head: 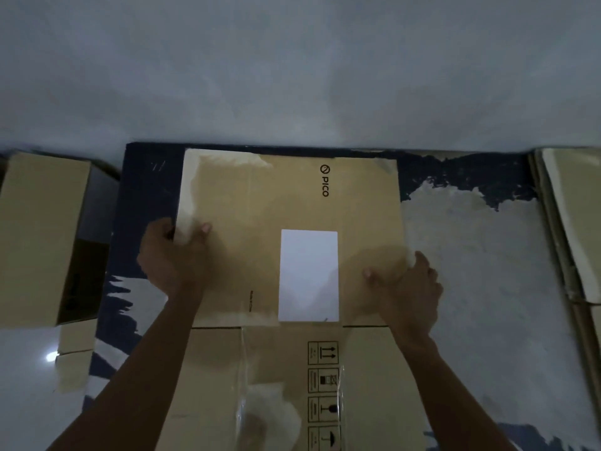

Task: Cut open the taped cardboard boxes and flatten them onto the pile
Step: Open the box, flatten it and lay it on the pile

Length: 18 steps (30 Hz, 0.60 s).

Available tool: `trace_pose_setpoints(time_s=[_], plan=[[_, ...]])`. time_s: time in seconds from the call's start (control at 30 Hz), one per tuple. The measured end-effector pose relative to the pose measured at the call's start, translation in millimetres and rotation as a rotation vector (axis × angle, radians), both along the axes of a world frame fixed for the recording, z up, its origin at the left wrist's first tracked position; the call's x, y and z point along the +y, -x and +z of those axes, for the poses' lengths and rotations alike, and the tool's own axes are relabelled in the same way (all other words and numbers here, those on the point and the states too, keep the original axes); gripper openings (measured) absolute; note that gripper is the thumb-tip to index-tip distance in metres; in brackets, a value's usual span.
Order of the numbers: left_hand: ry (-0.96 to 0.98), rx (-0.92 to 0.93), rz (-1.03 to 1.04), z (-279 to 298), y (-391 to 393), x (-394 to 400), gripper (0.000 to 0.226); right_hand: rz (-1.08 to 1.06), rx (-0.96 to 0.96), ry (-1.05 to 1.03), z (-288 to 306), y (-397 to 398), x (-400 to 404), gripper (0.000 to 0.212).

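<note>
I had the cardboard box [260, 222] in front of me on the dark, worn floor patch [455, 170], its broad face up with the PICO mark [324, 182] toward the far edge and a white label [309, 275] nearer me. My left hand [172, 255] gripped the left edge, thumb on top and fingers curled under out of sight; my right hand [409, 284] held the right edge the same way, thumb pressed onto the face. Clear tape [242, 369] ran down the near panel, so I judged this box was not yet cut. To do the step well, I reckoned I should keep both grips level and set the box square so the taped seam faced me before reaching for a blade; I saw no cutter anywhere in view. The light was dim, so I could not tell how firmly the tape clung. 1 more box [42, 236] stood at the left, and the flattened pile [569, 222] lay well apart at the right.
</note>
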<state>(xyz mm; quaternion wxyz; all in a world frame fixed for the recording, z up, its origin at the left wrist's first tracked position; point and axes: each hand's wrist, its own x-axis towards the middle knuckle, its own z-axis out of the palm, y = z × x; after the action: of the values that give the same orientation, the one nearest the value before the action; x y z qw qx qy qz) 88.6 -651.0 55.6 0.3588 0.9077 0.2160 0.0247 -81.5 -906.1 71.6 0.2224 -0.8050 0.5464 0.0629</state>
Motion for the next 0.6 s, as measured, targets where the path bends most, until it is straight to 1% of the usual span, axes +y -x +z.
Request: trace_pose_setpoints(time_s=[0.07, 0.13, 0.17, 0.2, 0.27, 0.33, 0.4, 0.47, 0.5, 0.6], plan=[[0.047, 0.037, 0.004, 7.7, 1.3, 11.1, 0.053, -0.094, -0.046, -0.076, -1.9, 1.4, -6.7, 0.087], [0.011, 0.132, -0.124, 14.9, 6.7, 21.1, 0.040, -0.145, -0.092, -0.179, -0.5, 0.5, -13.4, 0.078], [-0.005, 0.200, -0.184, 19.5, 10.1, 23.9, 0.038, -0.138, -0.106, -0.237, 0.1, 0.2, -15.8, 0.072], [-0.003, 0.273, -0.205, 21.5, 12.2, 27.1, 0.039, -0.116, -0.111, -0.286, 2.1, -0.3, -16.0, 0.066], [0.054, 0.395, -0.182, 22.7, 12.1, 35.7, 0.042, -0.067, -0.130, -0.328, 6.8, -0.6, -13.8, 0.060], [0.169, 0.460, -0.166, 25.2, 10.2, 43.2, 0.054, -0.032, -0.173, -0.333, 17.3, 1.4, -11.7, 0.053], [0.281, 0.462, -0.187, 33.0, 12.4, 46.7, 0.061, 0.013, -0.218, -0.350, 27.2, 3.7, -9.9, 0.039], [0.342, 0.453, -0.247, 37.3, 19.4, 48.7, 0.059, 0.057, -0.264, -0.387, 37.6, 6.5, -4.4, 0.024], [0.372, 0.433, -0.281, 42.0, 25.7, 48.5, 0.057, 0.072, -0.288, -0.389, 42.0, 8.0, 0.2, 0.020], [0.385, 0.342, -0.355, 58.0, 42.3, 52.8, 0.048, 0.101, -0.301, -0.303, 59.8, 11.6, 18.8, 0.023]])
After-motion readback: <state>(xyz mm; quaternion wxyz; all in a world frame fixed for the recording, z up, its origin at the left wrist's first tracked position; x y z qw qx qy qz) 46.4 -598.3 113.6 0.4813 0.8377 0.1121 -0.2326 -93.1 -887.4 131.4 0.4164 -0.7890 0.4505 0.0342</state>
